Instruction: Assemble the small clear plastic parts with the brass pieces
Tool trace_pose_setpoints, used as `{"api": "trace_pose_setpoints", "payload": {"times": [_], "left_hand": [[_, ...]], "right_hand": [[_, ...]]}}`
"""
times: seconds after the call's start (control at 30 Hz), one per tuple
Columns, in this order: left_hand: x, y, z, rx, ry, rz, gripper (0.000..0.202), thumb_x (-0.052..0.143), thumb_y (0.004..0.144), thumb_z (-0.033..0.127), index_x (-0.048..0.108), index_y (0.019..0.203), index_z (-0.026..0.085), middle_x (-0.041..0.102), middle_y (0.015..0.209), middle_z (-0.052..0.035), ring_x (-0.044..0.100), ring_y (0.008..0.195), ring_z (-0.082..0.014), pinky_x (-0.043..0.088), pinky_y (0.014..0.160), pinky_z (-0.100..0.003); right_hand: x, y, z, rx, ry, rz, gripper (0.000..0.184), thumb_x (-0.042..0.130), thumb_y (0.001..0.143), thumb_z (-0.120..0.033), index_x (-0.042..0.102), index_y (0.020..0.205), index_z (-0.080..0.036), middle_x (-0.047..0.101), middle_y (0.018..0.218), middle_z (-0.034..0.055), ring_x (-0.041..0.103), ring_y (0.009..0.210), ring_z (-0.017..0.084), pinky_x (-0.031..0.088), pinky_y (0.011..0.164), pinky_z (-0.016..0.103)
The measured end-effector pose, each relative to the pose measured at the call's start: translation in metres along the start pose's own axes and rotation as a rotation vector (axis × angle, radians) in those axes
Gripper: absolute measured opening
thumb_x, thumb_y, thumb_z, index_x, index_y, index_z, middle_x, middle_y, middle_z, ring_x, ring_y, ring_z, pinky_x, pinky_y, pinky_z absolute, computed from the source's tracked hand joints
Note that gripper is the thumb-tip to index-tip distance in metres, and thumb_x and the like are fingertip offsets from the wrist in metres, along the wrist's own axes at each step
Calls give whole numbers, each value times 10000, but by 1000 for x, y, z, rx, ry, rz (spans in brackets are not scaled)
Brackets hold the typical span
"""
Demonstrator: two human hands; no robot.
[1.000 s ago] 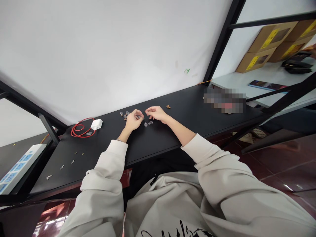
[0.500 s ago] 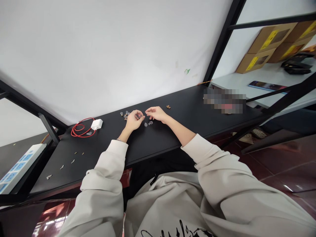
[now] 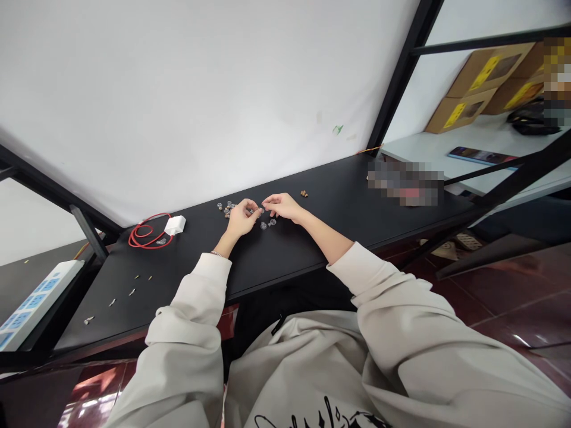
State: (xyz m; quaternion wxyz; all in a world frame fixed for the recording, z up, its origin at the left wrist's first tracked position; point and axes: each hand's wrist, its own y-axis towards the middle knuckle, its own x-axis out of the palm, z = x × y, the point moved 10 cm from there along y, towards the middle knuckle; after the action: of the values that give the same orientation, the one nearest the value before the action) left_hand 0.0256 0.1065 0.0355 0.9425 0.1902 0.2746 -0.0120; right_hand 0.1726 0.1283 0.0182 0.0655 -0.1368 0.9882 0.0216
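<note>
My left hand [image 3: 243,217] is closed in a pinch around a small clear glass bottle [image 3: 261,210], partly hidden by the fingers. Close on its right, my right hand [image 3: 283,207] has its thumb and fingertips pinched together at the bottle's end; whatever sits between them is too small to make out. Two more small clear bottles [image 3: 264,225] lie on the black tabletop just below the hands. Beside the left hand's far side is a cluster of several little bottles [image 3: 229,207], some with corks. A few small corks [image 3: 304,194] sit together beyond the right hand.
A white charger [image 3: 175,224] with a coiled red cable [image 3: 136,236] lies on the black table [image 3: 285,261], left of the hands. Small scraps [image 3: 89,320] are scattered at the left. A blurred-out item [image 3: 405,181] lies at the right end. The white wall [image 3: 200,107] rises behind.
The fingertips of both hands have come slightly closer, and more of the clear bottle shows between them. The other things on the table have not moved.
</note>
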Motion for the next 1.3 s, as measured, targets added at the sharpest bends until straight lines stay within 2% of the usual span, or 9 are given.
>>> {"api": "trace_pose_setpoints", "payload": {"times": [0.63, 1.07, 1.3], "left_hand": [[1, 2, -4, 12, 2, 12, 308, 707, 817, 483, 583, 845, 202, 661, 756, -10, 529, 488, -100, 406, 467, -250], [-1, 1, -2, 12, 20, 9, 271, 711, 810, 422, 565, 864, 200, 673, 839, -10, 538, 482, -89, 408, 470, -245], [-2, 0, 0, -5, 40, -2, 235, 718, 807, 380, 573, 855, 201, 648, 736, 11, 489, 449, -79, 356, 440, -225]], "right_hand": [[2, 1, 1, -21, -16, -33, 25, 719, 850, -116, 739, 836, -118, 740, 769, 58, 582, 532, 79, 435, 499, 189], [3, 1, 0, -16, -17, -39, 18, 726, 853, -123, 737, 847, -110, 734, 758, 50, 579, 525, 74, 434, 496, 185], [3, 0, -1, -22, -22, -40, 18, 723, 852, -102, 736, 841, -108, 733, 748, 52, 590, 524, 79, 442, 488, 184]]}}
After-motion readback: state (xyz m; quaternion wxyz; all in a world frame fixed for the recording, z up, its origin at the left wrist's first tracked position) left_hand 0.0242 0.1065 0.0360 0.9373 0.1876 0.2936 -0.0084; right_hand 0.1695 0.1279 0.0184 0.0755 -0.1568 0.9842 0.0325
